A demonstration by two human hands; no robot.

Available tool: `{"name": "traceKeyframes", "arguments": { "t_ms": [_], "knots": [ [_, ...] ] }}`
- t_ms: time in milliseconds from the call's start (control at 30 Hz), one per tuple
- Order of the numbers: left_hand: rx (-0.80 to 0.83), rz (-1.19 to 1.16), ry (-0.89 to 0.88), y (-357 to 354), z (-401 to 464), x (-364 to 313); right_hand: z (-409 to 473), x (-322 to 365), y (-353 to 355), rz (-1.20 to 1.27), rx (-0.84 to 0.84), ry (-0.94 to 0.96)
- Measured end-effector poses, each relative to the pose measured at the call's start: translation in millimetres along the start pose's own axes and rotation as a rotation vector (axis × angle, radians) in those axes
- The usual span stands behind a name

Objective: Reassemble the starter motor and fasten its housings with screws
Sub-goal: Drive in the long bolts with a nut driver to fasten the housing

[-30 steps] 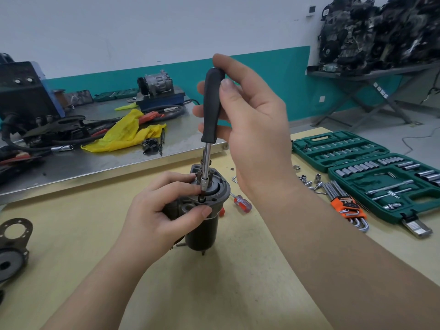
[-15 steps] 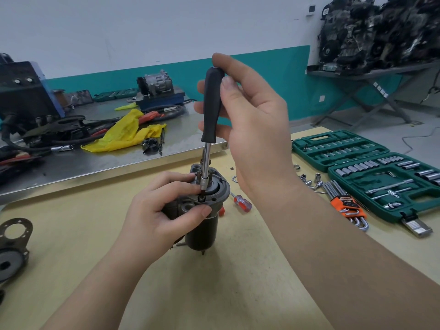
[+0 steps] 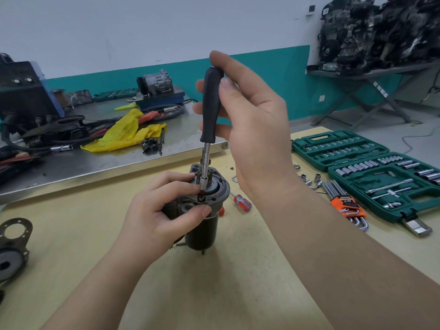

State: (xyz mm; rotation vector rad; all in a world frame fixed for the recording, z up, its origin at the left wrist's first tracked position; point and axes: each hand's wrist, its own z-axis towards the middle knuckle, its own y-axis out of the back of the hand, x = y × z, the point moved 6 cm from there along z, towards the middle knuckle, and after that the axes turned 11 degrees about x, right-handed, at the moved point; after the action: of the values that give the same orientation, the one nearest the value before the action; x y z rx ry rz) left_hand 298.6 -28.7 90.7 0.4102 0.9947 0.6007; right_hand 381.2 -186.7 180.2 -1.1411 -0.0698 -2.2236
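A dark starter motor [image 3: 202,231] stands upright on the tan table [image 3: 190,294]. My left hand [image 3: 164,215] grips its upper housing, thumb on the front rim and fingers over the top. My right hand [image 3: 252,125] holds the black handle of a nut driver [image 3: 210,108] upright, with its steel shaft and socket tip set on a screw [image 3: 201,198] in the motor's top face.
An open green socket set [image 3: 371,172] lies at the right, with orange-held hex keys [image 3: 345,202], loose sockets [image 3: 309,179] and a red screwdriver [image 3: 241,203] beside the motor. A metal housing part [image 3: 13,244] sits at the left edge. Behind, a steel bench [image 3: 95,160] carries cables and a yellow rag [image 3: 126,132].
My right hand's fingers shift slightly on the driver handle. The motor and my left hand stay put.
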Motion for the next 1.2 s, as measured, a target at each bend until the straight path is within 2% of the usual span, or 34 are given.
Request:
{"name": "traceKeyframes", "arguments": {
  "t_ms": [233,500,667,800,1033,1200],
  "knots": [
    [-0.005,0.008,-0.009,-0.2,-0.3,1.3,0.3,3.6,-1.3,-0.128,-0.034,0.057],
    [0.005,0.006,-0.007,-0.2,-0.2,1.0,-1.2,1.6,0.5,0.033,0.016,-0.006],
    [0.004,0.005,-0.006,-0.3,0.2,0.8,-2.2,4.0,-3.1,-0.015,0.043,0.031],
    [0.000,-0.001,-0.011,-0.3,-0.3,0.3,-0.1,5.8,-3.5,-0.126,-0.006,0.073],
    [0.004,0.004,0.002,-1.2,0.7,1.5,-0.2,-0.5,-2.4,0.005,0.029,0.022],
    [0.001,0.000,-0.005,-0.8,-0.5,1.2,-1.9,2.7,-3.9,-0.008,0.052,0.029]
  ]
}}
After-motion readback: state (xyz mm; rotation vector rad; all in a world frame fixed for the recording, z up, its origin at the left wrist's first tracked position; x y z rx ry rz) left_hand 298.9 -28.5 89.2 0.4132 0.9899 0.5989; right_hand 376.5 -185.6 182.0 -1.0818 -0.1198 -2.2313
